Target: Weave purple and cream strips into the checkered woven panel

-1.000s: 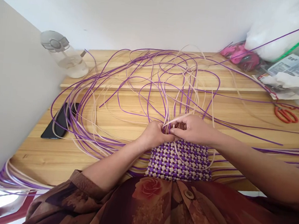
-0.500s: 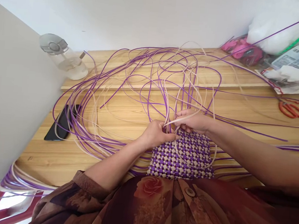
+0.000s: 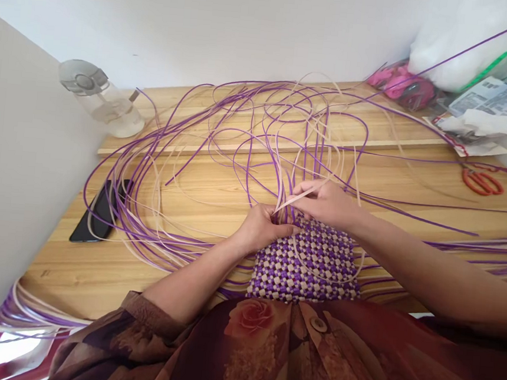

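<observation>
A woven panel (image 3: 306, 265) of purple and beige strands lies on the table against my body. At its far left corner my left hand (image 3: 265, 226) is closed around strands, its thumb resting along the weave's edge. Right beside it my right hand (image 3: 319, 201) pinches a beige strand (image 3: 299, 200) that slants across toward the left hand. Part of a beige strand hangs in a loop (image 3: 317, 276) over the panel. Loose purple and beige strands (image 3: 279, 151) rise from the far edge and curl over the table. My fingers hide the exact crossing of the strands.
A black phone (image 3: 95, 217) lies at the left under strands, with a clear lidded bottle (image 3: 118, 113) behind it. Orange-handled scissors (image 3: 482, 181) lie at the right. Plastic bags with pink material (image 3: 400, 84) and papers (image 3: 492, 104) fill the back right corner. A low wooden ledge (image 3: 186, 147) crosses the table.
My right hand has shifted slightly toward the left hand, and the beige strand in it now slants more steeply. The left hand keeps its place on the weave. The view has turned slightly.
</observation>
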A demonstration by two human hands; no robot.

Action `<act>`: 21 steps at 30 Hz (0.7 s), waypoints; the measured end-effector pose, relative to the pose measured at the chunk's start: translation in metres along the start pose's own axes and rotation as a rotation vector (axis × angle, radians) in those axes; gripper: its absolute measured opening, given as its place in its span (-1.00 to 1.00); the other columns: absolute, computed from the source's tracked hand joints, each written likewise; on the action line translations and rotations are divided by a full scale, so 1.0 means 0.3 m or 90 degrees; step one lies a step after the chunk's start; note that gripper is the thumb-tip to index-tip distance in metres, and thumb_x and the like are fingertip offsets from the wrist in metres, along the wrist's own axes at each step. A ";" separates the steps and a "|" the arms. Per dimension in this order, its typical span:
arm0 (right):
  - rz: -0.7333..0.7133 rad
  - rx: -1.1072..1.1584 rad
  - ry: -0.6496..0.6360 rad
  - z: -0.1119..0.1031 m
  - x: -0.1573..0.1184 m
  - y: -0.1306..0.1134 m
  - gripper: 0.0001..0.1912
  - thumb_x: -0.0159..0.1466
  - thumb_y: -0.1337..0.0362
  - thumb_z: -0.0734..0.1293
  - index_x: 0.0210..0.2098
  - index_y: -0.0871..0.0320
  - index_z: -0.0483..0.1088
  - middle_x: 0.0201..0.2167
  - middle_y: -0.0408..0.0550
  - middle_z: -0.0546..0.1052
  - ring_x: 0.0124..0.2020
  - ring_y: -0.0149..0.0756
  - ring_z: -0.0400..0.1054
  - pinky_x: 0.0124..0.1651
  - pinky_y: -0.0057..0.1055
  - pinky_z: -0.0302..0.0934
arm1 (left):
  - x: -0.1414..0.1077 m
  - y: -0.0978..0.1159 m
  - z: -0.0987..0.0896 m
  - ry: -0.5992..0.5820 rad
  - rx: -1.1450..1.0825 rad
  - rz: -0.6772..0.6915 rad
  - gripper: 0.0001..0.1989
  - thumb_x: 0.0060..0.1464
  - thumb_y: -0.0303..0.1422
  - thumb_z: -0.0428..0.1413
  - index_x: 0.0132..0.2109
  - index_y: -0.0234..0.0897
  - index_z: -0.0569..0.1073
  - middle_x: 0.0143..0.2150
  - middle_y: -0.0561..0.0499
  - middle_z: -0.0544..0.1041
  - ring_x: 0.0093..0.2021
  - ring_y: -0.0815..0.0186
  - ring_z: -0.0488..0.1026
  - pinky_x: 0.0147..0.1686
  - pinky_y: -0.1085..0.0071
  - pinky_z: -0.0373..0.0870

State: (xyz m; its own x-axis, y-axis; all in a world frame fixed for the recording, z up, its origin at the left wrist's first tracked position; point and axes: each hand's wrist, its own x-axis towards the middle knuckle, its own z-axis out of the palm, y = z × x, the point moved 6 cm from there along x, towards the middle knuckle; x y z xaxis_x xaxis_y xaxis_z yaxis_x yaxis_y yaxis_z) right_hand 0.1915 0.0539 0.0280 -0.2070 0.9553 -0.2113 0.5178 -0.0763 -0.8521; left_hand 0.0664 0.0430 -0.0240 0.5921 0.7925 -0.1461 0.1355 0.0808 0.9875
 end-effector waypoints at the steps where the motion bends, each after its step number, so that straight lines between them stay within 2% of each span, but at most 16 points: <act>1: -0.014 -0.009 0.036 -0.011 0.019 0.008 -0.82 0.11 0.20 0.35 -0.39 0.21 0.39 -0.56 -0.16 0.42 -0.55 -0.46 0.25 -0.48 -0.50 0.09 | 0.001 0.000 0.003 -0.003 -0.013 0.003 -0.70 -0.12 -0.19 0.28 -0.43 -0.35 0.44 -0.53 0.13 0.32 -0.52 0.47 0.17 -0.48 0.48 0.11; 4: -0.067 -0.015 0.076 -0.025 0.042 0.031 -0.74 0.06 0.31 0.36 -0.24 0.19 0.32 -0.40 -0.13 0.48 -0.41 -0.41 0.33 -0.36 -0.49 0.18 | 0.005 -0.006 0.006 0.002 -0.031 -0.001 -0.69 -0.13 -0.18 0.29 -0.45 -0.34 0.41 -0.55 0.15 0.27 -0.52 0.48 0.15 -0.47 0.48 0.11; 6: -0.162 -0.063 0.044 -0.019 0.031 0.018 -0.79 0.12 0.36 0.30 -0.22 0.17 0.33 -0.38 -0.11 0.49 -0.39 -0.39 0.35 -0.32 -0.47 0.19 | 0.007 -0.012 0.004 0.008 -0.035 -0.006 -0.68 -0.13 -0.18 0.29 -0.46 -0.34 0.40 -0.56 0.15 0.25 -0.53 0.48 0.14 -0.47 0.47 0.10; 8: -0.298 -0.153 -0.007 -0.011 0.005 -0.014 -0.85 0.19 0.39 0.23 -0.27 0.17 0.41 -0.36 -0.07 0.52 -0.33 -0.37 0.36 -0.23 -0.42 0.20 | 0.008 -0.017 0.003 0.013 -0.034 -0.006 -0.68 -0.13 -0.18 0.29 -0.47 -0.34 0.39 -0.56 0.15 0.25 -0.53 0.48 0.14 -0.47 0.47 0.09; 10: -0.401 -0.228 -0.038 -0.014 -0.021 -0.039 -0.79 0.23 0.39 0.21 -0.31 0.16 0.49 -0.31 -0.02 0.54 -0.26 -0.33 0.37 -0.14 -0.38 0.19 | 0.009 -0.021 0.002 0.014 -0.033 -0.002 -0.68 -0.12 -0.18 0.28 -0.47 -0.34 0.40 -0.55 0.15 0.25 -0.52 0.48 0.14 -0.47 0.48 0.08; 11: -0.424 -0.247 -0.044 -0.022 -0.030 -0.046 -0.77 0.23 0.38 0.21 -0.30 0.16 0.52 -0.30 -0.01 0.54 -0.24 -0.31 0.37 -0.12 -0.37 0.19 | 0.009 -0.022 0.002 0.014 -0.034 0.001 -0.69 -0.11 -0.18 0.28 -0.47 -0.34 0.40 -0.55 0.15 0.25 -0.52 0.48 0.14 -0.47 0.48 0.08; 13: -0.413 -0.260 -0.057 -0.035 -0.038 -0.052 -0.76 0.24 0.35 0.24 -0.22 0.15 0.55 -0.30 -0.01 0.54 -0.26 -0.32 0.37 -0.15 -0.38 0.19 | 0.009 -0.023 0.002 0.013 -0.039 0.007 -0.69 -0.10 -0.18 0.27 -0.46 -0.35 0.41 -0.55 0.15 0.25 -0.52 0.48 0.13 -0.47 0.48 0.06; 16: -0.350 -0.263 -0.086 -0.030 -0.043 -0.053 -0.76 0.23 0.28 0.30 -0.17 0.14 0.56 -0.31 -0.05 0.54 -0.30 -0.35 0.36 -0.19 -0.40 0.18 | 0.009 -0.030 0.001 0.017 -0.038 -0.009 -0.68 -0.11 -0.17 0.27 -0.48 -0.36 0.42 -0.57 0.15 0.23 -0.54 0.49 0.11 -0.50 0.48 0.03; 18: -0.258 -0.227 -0.097 -0.015 -0.030 -0.037 -0.79 0.19 0.23 0.33 -0.26 0.18 0.55 -0.35 -0.07 0.54 -0.35 -0.37 0.34 -0.25 -0.43 0.17 | 0.008 -0.034 -0.002 0.028 -0.030 -0.032 -0.66 -0.14 -0.15 0.29 -0.48 -0.36 0.44 -0.58 0.14 0.24 -0.54 0.48 0.12 -0.51 0.48 0.03; 21: -0.041 -0.083 -0.068 -0.002 0.010 0.022 -0.81 0.12 0.20 0.37 -0.37 0.23 0.45 -0.48 -0.10 0.49 -0.49 -0.43 0.29 -0.43 -0.49 0.13 | 0.007 -0.030 -0.004 0.038 -0.030 -0.041 -0.66 -0.19 -0.14 0.31 -0.46 -0.36 0.48 -0.57 0.11 0.30 -0.52 0.45 0.19 -0.51 0.48 0.07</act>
State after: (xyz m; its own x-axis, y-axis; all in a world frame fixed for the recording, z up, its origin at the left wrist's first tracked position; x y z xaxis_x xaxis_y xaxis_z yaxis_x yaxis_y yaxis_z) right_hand 0.1950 0.0564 0.0220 -0.3266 0.9206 -0.2141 0.6021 0.0280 -0.7979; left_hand 0.0654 0.0447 -0.0331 0.5349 0.8191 -0.2072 0.1340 0.1599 0.9780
